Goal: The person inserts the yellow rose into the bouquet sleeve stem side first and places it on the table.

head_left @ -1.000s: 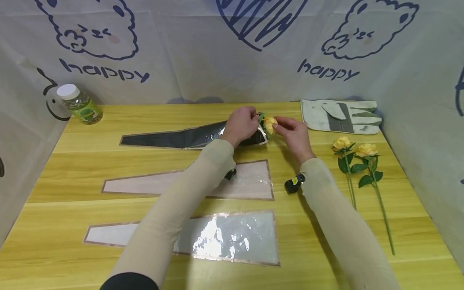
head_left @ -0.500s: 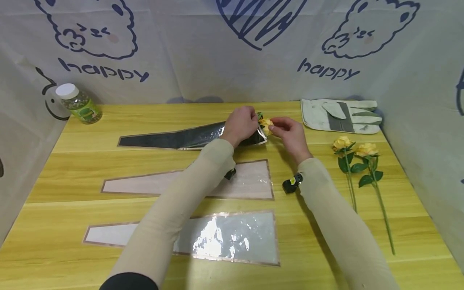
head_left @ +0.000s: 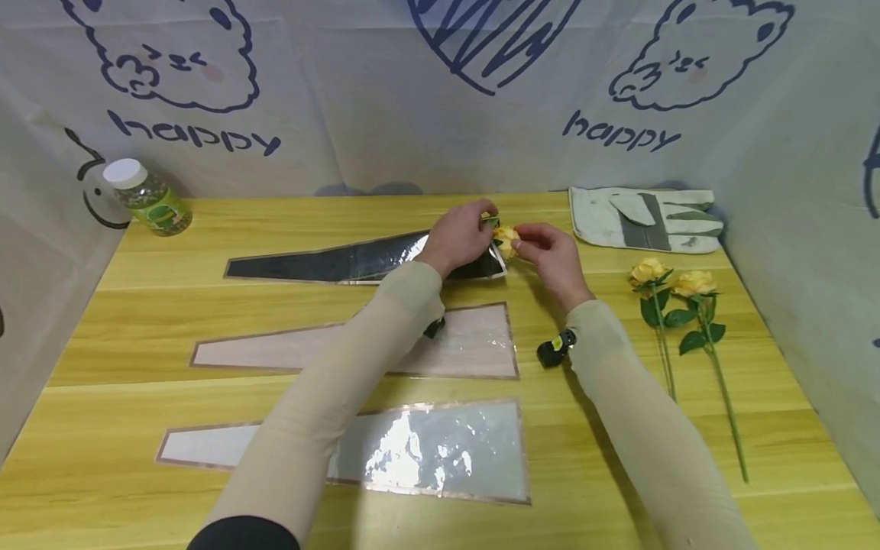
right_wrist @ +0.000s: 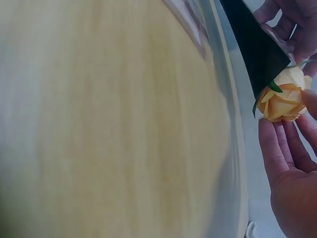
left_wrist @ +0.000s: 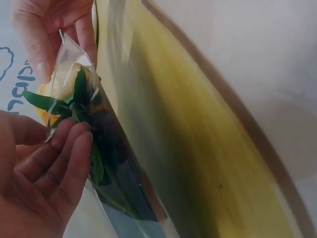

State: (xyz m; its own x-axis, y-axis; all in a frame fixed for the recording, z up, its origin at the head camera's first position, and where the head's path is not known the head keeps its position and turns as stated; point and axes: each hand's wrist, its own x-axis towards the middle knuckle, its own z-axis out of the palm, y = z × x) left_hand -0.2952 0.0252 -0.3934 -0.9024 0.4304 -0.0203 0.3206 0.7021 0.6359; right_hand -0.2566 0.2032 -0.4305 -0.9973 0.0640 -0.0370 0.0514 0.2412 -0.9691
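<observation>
My left hand pinches the mouth edge of a black-backed, clear-fronted flower sleeve at the back of the table. A yellow rose has its stem inside that sleeve, as the left wrist view shows. Its bloom sits at the mouth, with a green leaf sticking out past the clear edge. Fingers and thumb of my right hand hold the bloom from the right. In the right wrist view, petals rest between those fingers, just beyond the black film.
A pink sleeve and a whitish sleeve lie flat nearer the front. Two more yellow roses lie at the right. A work glove is at the back right, a lidded jar at the back left.
My right hand has shifted slightly left with the bloom, which sits closer to the sleeve's mouth. The fingers of my left hand have moved a little at the sleeve's edge.
</observation>
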